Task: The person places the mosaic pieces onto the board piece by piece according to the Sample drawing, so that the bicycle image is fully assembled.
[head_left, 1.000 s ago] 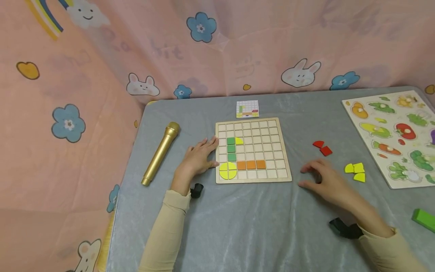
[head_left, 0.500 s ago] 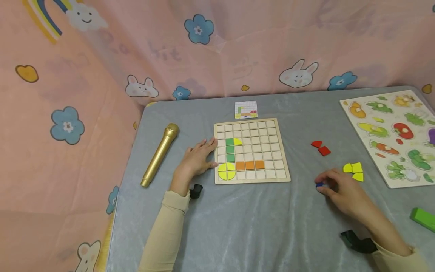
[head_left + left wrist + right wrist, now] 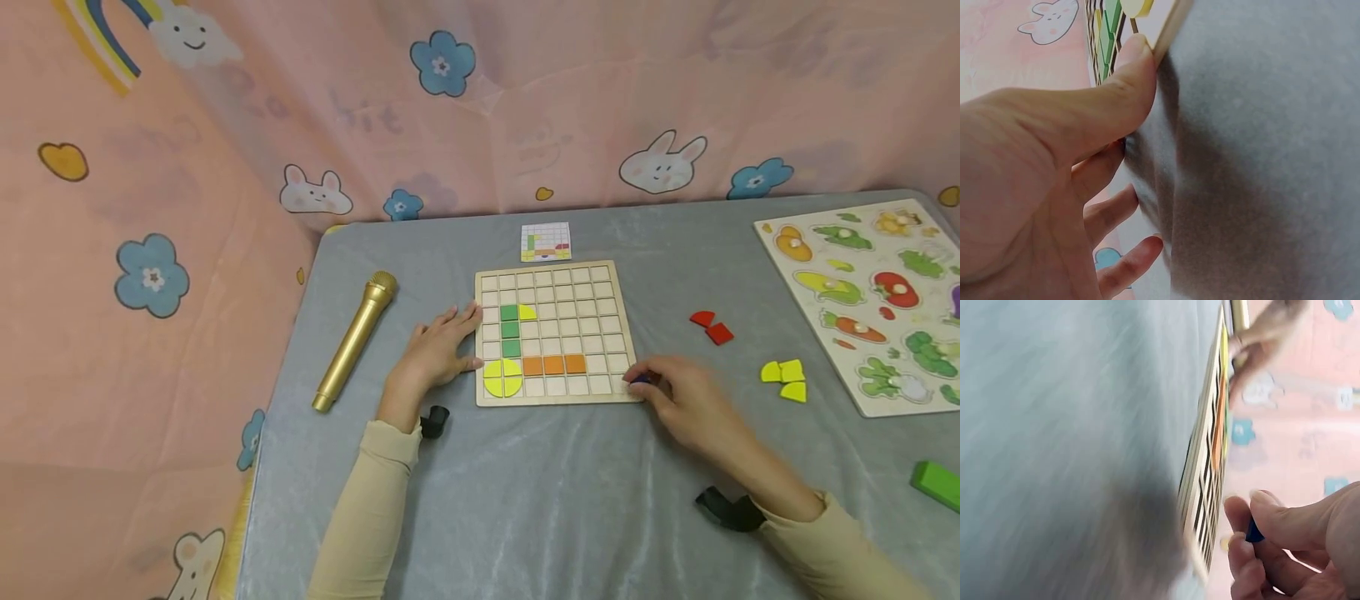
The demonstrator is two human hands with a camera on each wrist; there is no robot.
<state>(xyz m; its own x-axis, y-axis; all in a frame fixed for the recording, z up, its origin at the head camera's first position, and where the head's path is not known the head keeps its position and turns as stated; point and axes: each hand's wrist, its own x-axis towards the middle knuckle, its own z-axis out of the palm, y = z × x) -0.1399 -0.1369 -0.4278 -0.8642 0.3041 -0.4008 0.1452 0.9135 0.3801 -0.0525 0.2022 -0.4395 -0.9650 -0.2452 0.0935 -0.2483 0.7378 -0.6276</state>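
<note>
A wooden grid board [image 3: 555, 333] lies on the grey cloth. Set in its cells are green squares [image 3: 510, 330], orange squares [image 3: 553, 364], a yellow circle of quarter pieces [image 3: 502, 377] and a single yellow quarter piece [image 3: 527, 312]. My left hand [image 3: 431, 354] rests at the board's left edge, its fingers loosely spread and its thumb touching the rim in the left wrist view. Over the board's lower right corner, my right hand [image 3: 690, 408] pinches a small dark blue piece [image 3: 1254, 531] between thumb and fingers; most of that piece is hidden.
A printed pattern card [image 3: 546, 242] lies behind the board. Red pieces [image 3: 718, 333] and yellow pieces [image 3: 791, 371] lie to the right, before a vegetable puzzle board [image 3: 870, 308]. A green block [image 3: 936, 483] sits at the right edge. A gold microphone [image 3: 354, 342] lies at the left.
My right hand reached right, took hold of the blue piece on the cloth, then carried it left to the board's lower right corner. My left hand has stayed put.
</note>
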